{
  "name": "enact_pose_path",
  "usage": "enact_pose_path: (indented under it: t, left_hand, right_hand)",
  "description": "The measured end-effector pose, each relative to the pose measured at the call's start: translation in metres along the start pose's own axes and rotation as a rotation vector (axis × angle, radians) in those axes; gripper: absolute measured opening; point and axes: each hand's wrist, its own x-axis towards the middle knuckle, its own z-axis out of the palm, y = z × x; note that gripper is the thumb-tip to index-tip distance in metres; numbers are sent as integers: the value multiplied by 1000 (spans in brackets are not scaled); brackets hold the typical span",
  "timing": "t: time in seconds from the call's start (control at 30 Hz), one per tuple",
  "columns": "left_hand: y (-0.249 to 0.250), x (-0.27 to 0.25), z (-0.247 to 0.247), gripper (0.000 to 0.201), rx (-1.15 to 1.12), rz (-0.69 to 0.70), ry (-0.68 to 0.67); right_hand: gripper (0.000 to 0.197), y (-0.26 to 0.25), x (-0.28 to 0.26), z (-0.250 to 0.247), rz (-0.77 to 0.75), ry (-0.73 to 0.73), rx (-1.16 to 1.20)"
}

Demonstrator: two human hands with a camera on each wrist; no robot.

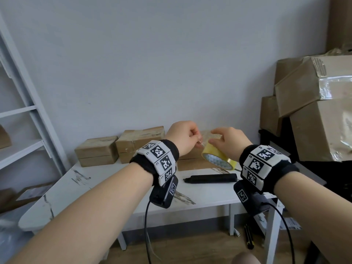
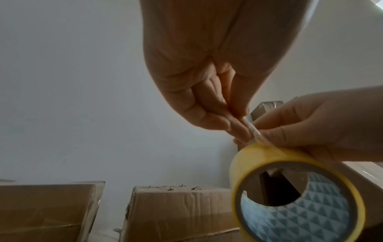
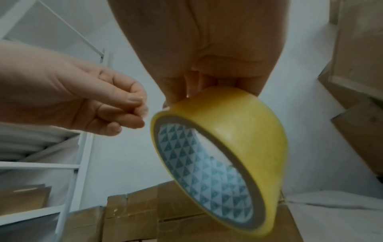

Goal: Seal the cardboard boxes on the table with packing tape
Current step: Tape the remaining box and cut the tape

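My right hand [image 1: 226,142] grips a yellowish roll of packing tape [image 1: 219,158] from above, holding it over the white table [image 1: 99,185]. The roll [image 3: 223,144] has a blue-and-white triangle-patterned core. My left hand [image 1: 187,138] pinches the clear loose end of the tape [image 2: 253,131] between thumb and fingertips, right at the roll [image 2: 296,193]. Small cardboard boxes [image 1: 97,153] [image 1: 141,142] stand along the table's back edge against the wall; another box [image 1: 192,164] lies just below the roll, partly hidden by my hands.
A black utility knife [image 1: 210,178] lies on the table in front of the boxes. White shelving [image 1: 24,115] stands at the left. Large taped cartons [image 1: 320,111] are stacked at the right on a black stand. A second knife [image 1: 249,239] lies on the floor.
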Motion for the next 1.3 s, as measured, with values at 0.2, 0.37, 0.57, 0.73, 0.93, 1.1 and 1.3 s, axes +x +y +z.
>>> enact_pose_path:
  t: [0.2,0.37,0.57,0.73,0.93,1.1,1.3]
  left_hand:
    - [-5,2,3,19,-87,-37,-66]
    - [-12,17,11,21,-123,-102,-38]
    - [-54,37,22,41,416,-142,-215]
    - [-77,41,33,37,608,-141,-386]
    - [-64,34,27,39,680,-122,-410]
    - [-33,37,14,50,260,-128,-202]
    - [-17,36,11,10,-274,-137,-153]
  right_hand:
    - [6,13,5,-5,-16,9,106]
    - [7,20,20,-10,23,100,115]
    - [10,38,39,-11,116,1,9]
    - [22,49,52,-1,167,-38,20]
    - [24,48,52,4,179,-27,-16]
    - [15,29,47,0,84,-5,-11]
    - [13,6,35,-7,-19,29,18]
